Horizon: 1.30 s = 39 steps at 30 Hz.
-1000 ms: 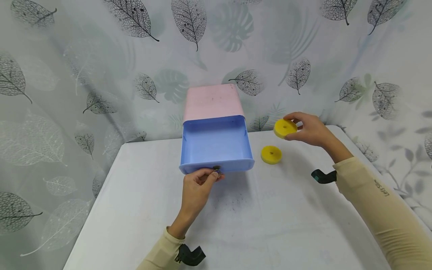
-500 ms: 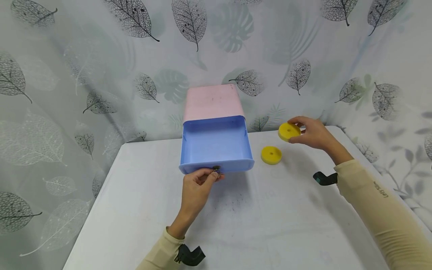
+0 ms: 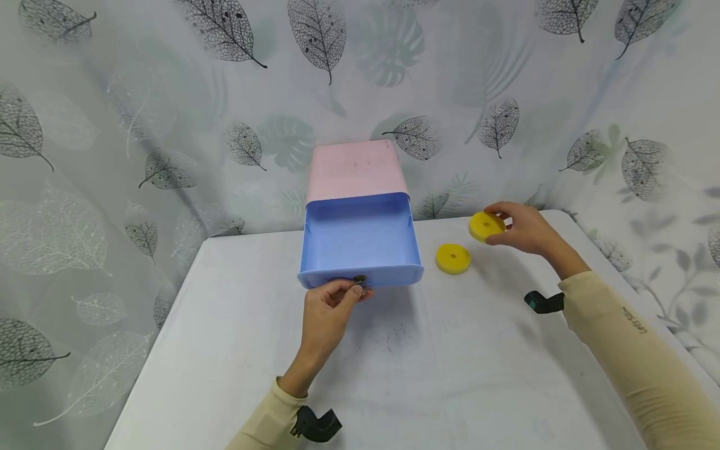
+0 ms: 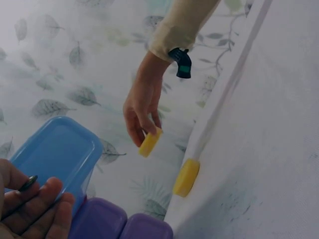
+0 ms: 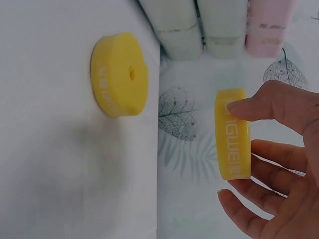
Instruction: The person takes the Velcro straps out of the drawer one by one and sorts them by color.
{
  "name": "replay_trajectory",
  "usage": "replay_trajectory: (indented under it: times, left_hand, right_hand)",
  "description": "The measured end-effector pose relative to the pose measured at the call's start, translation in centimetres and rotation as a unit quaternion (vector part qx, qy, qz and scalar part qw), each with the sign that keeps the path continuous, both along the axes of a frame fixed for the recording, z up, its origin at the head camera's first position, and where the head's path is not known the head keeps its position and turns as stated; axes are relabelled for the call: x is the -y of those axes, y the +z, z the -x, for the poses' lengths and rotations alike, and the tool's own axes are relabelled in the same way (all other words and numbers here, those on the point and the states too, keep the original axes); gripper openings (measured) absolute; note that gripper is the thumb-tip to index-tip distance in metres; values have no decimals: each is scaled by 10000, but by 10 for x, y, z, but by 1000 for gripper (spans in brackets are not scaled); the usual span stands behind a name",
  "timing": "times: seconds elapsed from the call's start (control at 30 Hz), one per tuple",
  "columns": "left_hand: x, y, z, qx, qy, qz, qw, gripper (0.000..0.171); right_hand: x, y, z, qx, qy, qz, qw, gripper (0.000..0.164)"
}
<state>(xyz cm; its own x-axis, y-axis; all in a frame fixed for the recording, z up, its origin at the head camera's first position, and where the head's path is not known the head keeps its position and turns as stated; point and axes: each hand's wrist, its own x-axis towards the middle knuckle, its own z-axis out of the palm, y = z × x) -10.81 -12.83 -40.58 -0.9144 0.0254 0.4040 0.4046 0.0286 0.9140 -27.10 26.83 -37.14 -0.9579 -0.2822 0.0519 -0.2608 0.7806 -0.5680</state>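
Observation:
My left hand (image 3: 326, 319) pinches the small metal knob (image 3: 361, 287) on the front of a pulled-out blue drawer (image 3: 360, 277). In the left wrist view the blue drawer front (image 4: 57, 149) stands beside the thumb and fingers. My right hand (image 3: 523, 228) holds a yellow disc (image 3: 485, 226) by its edge, raised at the right of the drawer. White lettering runs along that disc's rim in the right wrist view, thumb on one side and fingers on the other. A second yellow disc (image 3: 452, 259), with a small centre hole, lies flat on the table nearer the drawer.
A pink-topped drawer unit (image 3: 357, 169) stands against the leaf-patterned backdrop (image 3: 337, 75). Purple drawer fronts (image 4: 99, 219) show under the blue one in the left wrist view. The white table (image 3: 450, 375) extends in front, with dark specks below the drawer.
My right hand has moved a little right and down with the yellow disc. My left hand stays on the knob, and the drawer and the other disc have not moved.

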Motion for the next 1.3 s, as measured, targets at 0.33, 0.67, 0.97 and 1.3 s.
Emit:
replay_trajectory:
  times: [0.33,0.67,0.97,1.3]
  left_hand:
    - [0,1,0,5,2,-8,10000,12]
    - [1,1,1,-33,13,21,10000,12]
    - [1,1,0,8,40,69,10000,12]
    - [1,1,-1,40,73,114,9999,13]
  right_hand:
    - [-7,-11,3,156,-33,-193,9997,68]
    - [-10,-20,4,262,8,-339,9991,66]
    - [-13,-30,6,455,57,-511,9976,63]
    - [-15,-41,4,650,87,-526,9965,63]
